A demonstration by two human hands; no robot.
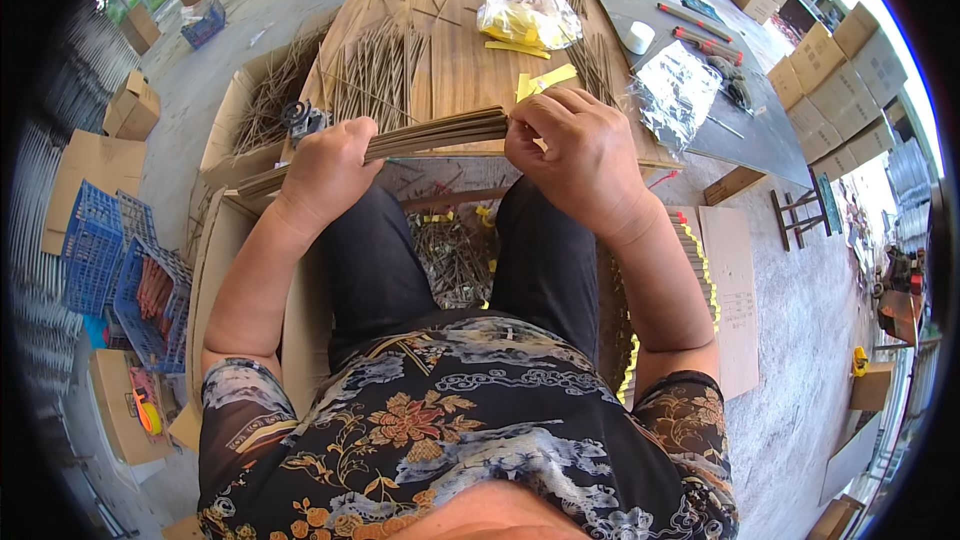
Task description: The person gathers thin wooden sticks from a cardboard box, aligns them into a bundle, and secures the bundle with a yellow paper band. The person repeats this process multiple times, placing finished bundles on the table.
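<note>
A bundle of thin brown sticks [440, 133] slants in front of me above the near table edge. My left hand [330, 160] is closed round its middle, and its left end sticks out past my wrist. At the right end, my right hand [575, 145] pinches with thumb and fingers against the stick tips. Yellow strips [545, 81] show just behind my right knuckles; whether the fingers touch them is hidden. Loose brown sticks [375, 70] lie on the wooden table [465, 70] beyond my left hand.
A clear bag of yellow strips [528, 15] lies farther back. To the right, a dark board [760, 135] bears a white jar [639, 37], plastic wrap and red-handled tools. Yellow-banded bundles [697, 250] stand beside my right forearm. Blue crates [150, 300] are at left; a person sits opposite.
</note>
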